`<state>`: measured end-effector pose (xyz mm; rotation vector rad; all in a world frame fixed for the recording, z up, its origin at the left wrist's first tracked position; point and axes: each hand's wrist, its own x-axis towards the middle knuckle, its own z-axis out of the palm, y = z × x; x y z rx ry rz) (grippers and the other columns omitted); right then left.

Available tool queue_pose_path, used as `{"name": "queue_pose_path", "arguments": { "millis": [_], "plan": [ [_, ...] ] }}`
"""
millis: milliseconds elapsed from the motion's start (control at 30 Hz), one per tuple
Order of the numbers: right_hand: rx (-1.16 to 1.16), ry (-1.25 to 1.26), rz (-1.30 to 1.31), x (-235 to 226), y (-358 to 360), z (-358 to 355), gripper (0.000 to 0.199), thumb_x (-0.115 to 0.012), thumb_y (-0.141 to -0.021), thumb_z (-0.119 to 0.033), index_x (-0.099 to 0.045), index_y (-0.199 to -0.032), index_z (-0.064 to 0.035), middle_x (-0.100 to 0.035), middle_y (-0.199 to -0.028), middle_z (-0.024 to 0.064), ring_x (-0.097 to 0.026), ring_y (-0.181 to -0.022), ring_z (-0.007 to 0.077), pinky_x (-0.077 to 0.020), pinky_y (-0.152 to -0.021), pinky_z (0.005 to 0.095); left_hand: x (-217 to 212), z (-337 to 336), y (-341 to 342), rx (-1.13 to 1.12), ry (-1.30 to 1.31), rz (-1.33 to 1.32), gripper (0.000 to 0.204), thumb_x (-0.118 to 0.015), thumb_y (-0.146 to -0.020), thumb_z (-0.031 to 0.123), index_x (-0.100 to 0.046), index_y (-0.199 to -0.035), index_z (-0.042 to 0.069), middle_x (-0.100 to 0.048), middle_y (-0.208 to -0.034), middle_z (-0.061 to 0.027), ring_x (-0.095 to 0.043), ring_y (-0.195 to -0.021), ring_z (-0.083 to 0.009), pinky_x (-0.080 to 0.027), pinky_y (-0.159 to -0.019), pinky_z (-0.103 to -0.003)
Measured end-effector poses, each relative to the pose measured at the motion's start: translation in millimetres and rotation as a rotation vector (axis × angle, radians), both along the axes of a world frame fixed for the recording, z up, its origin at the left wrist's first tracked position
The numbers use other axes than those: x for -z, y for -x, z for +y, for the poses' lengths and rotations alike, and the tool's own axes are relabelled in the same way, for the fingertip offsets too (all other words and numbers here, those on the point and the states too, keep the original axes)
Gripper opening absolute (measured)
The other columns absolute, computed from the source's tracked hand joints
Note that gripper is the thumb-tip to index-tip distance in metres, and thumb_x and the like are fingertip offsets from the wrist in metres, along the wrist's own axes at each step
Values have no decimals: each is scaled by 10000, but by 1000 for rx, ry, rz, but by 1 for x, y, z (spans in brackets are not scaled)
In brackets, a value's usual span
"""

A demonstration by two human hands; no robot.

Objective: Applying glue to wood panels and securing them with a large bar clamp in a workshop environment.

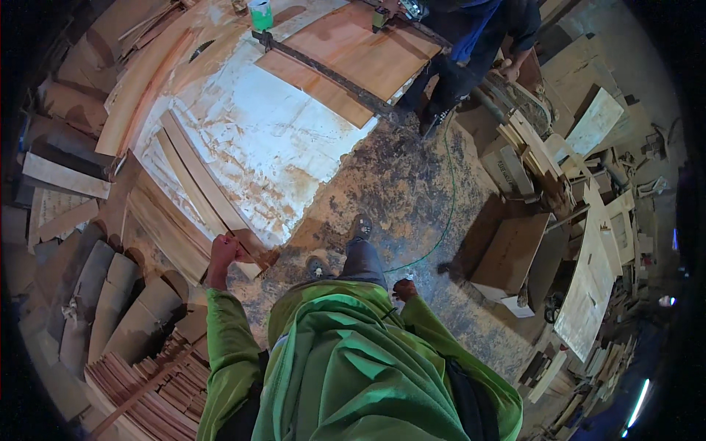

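Observation:
My left hand [223, 256] is closed beside the near end of a long reddish-brown plank [200, 173]. Whatever its fingers hold, if anything, is too small to make out, and I cannot tell whether they touch the wood. Along that plank lies a narrower, paler strip [190, 180], both on the edge of a white, dust-covered sheet [257, 132]. My right hand [404, 289] hangs low by my right side, fingers curled in, and the inside of the hand is hidden. A thin green cord [450, 176] runs over the floor close to it.
Across the sheet, a person [471, 44] works at a reddish panel [353, 51] with a dark bar clamp [323, 70] over it. A green container [260, 15] stands at the far edge. Cardboard box [507, 253] and offcuts lie right; rolled material [143, 316] and stacked strips [140, 386] left.

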<state>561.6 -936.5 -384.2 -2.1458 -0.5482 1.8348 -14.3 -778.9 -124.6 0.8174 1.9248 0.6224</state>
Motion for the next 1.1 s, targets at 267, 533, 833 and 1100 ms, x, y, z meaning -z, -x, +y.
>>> {"name": "queue_pose_path", "arguments": {
  "millis": [267,533,833,1100],
  "plan": [
    [-463,-289,-25,43,-34,2,194,-637,-814,-166,-605,-934,-18,-656,-808,108,-671,-667,249,-527,-506,363,8,2,-3,-28,0,-90,212,-593,-904,160,-478,-822,2,-581,-636,-85,-601,-507,-168,-485,-426,-292],
    [29,-203,69,24,-17,6,339,-547,-940,-344,-554,-793,-39,-530,-689,181,-524,-573,260,-436,-487,436,12,-4,0,-67,-57,-144,202,-578,-911,158,-505,-865,-24,-581,-663,-86,-614,-533,-167,-488,-426,-300],
    [-592,-482,-159,57,-53,-20,220,-572,-838,-192,-623,-916,8,-653,-812,128,-679,-698,257,-534,-518,369,-6,10,-18,-33,-26,-163,215,-600,-884,200,-527,-771,33,-577,-637,-56,-583,-560,-145,-495,-517,-301],
    [-8,-108,52,-9,-19,0,137,-602,-827,-96,-605,-946,-29,-650,-815,122,-650,-644,247,-494,-468,362,1,4,-12,-87,5,-111,285,-592,-885,248,-526,-721,24,-573,-618,-53,-591,-543,-150,-486,-495,-289]
  ]
}}
